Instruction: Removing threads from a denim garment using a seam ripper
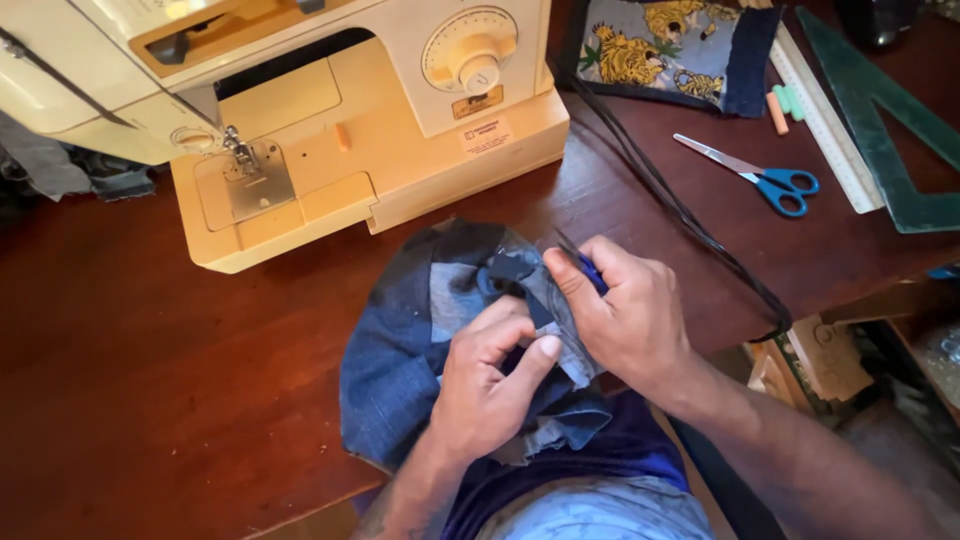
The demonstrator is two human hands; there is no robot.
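Here, patched denim piece [420, 340] draped over the near bench [150, 360] edge, pinched flat under left hand [485, 385] to steady a seam; right hand [625, 315] fingers closed on a small blue-handled tool [590, 272] at the stitching. Sewing machine [330, 120] just behind, blue scissors [765, 175] well apart.

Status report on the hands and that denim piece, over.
Left hand pinching the patchwork denim piece at the table edge. Right hand holding a small blue-handled tool at the seam. Sewing machine behind, black cord alongside, nothing blocking.
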